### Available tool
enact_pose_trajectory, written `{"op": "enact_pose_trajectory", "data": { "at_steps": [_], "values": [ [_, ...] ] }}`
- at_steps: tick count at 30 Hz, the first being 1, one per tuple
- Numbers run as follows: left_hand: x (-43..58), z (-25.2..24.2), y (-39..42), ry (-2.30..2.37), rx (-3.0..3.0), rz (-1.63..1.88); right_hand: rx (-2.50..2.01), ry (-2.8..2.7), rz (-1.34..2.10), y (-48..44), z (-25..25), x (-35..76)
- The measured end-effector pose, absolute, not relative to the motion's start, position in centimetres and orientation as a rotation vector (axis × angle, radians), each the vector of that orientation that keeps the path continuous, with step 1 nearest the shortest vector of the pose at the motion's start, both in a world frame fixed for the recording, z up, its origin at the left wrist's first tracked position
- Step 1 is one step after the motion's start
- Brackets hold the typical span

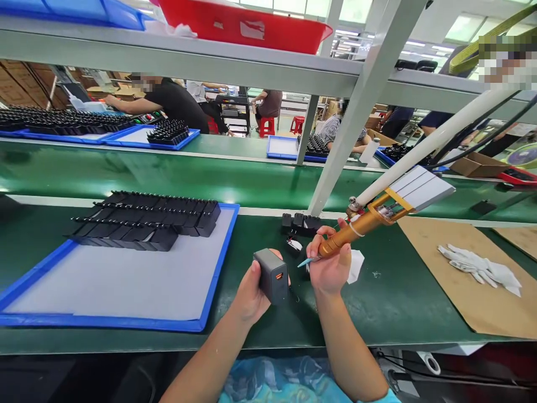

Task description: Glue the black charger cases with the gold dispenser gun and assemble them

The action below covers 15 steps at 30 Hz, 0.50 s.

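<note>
My left hand (250, 291) is closed around a black charger (272, 277), a boxy block with an orange-lined port on the face turned to me. Close beside it, my right hand (329, 266) grips a gold cylindrical tool (350, 232) fixed to a white jointed arm. A pale blue pointed tip (305, 262) sticks out of the fingers toward the charger, apart from it. Behind my hands, several black chargers (300, 223) stand on the green bench. A small white-and-black piece (294, 244) lies in front of them, and a white scrap (356, 266) is partly hidden by my right hand.
At left, a blue-rimmed tray (210, 291) holds rows of black chargers (146, 215). White gloves (478, 266) lie on brown cardboard (436, 268) at right. A slanted metal post (364, 95) and the tool's white arm (436, 137) cross the space ahead. People work beyond the green conveyor (188, 168).
</note>
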<state>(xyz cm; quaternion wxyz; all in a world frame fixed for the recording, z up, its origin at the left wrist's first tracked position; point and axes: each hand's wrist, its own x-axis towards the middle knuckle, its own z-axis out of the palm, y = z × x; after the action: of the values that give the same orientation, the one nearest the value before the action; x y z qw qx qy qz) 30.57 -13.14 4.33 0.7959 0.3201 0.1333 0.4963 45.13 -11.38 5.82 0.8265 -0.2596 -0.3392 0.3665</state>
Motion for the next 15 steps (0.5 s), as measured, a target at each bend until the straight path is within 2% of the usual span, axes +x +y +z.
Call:
{"op": "enact_pose_trajectory", "data": {
  "at_steps": [4, 7, 12, 15],
  "values": [
    [29.3, 3.8, -13.4, 0.536, 0.804, 1.127, -0.552, -0.714, 0.784, -11.5, 6.0, 45.2],
    [26.2, 3.3, -13.4, 0.896, 1.178, 1.113, -0.554, -0.705, 0.792, -11.5, 6.2, 45.4],
    [18.4, 3.3, -10.5, 1.775, 1.998, 0.968, -0.575, -0.691, 0.816, -11.5, 6.3, 45.6],
    [14.2, 3.1, -6.6, 2.194, 2.358, 0.723, -0.575, -0.696, 0.815, -11.6, 6.3, 45.5]
  ]
}}
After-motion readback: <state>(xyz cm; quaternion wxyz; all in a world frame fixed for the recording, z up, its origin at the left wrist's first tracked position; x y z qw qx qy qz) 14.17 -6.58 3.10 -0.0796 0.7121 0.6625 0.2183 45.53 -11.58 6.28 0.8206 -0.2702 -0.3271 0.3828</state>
